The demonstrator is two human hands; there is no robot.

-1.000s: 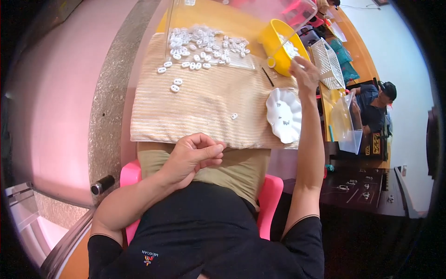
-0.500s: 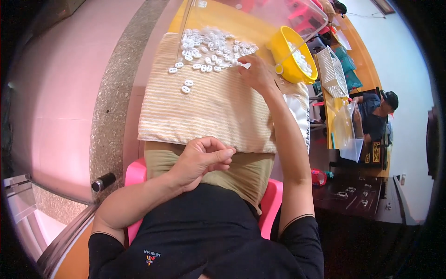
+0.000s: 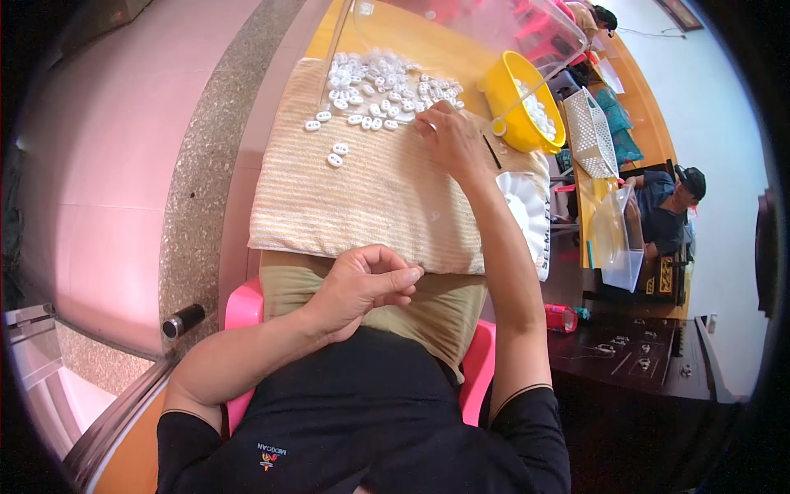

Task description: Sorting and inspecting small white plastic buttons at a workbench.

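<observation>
My left hand (image 3: 368,286) hovers by the near edge of the striped beige cloth (image 3: 354,198). Its thumb and forefinger are pinched, and anything between them is too small to make out. My right hand (image 3: 453,144) reaches to the near right side of a pile of small white oval pieces with two holes (image 3: 374,78). Its fingers are bent together, and their tips hide what they hold, if anything. Two white ovals (image 3: 337,154) lie apart on the cloth, left of the middle. A thin black stick (image 3: 491,152) rests just right of my right hand.
A clear plastic bin (image 3: 333,49) lies around the pile, its rim toward me. To the right stands a yellow basin (image 3: 498,90) of white pieces, with a white frilled item (image 3: 518,202) nearer me. Another person (image 3: 671,198) sits at a table at the right.
My right hand has shifted slightly left relative to the cloth, uncovering the black stick. A white piece seen earlier at its fingertips no longer shows. My left hand keeps its pinch.
</observation>
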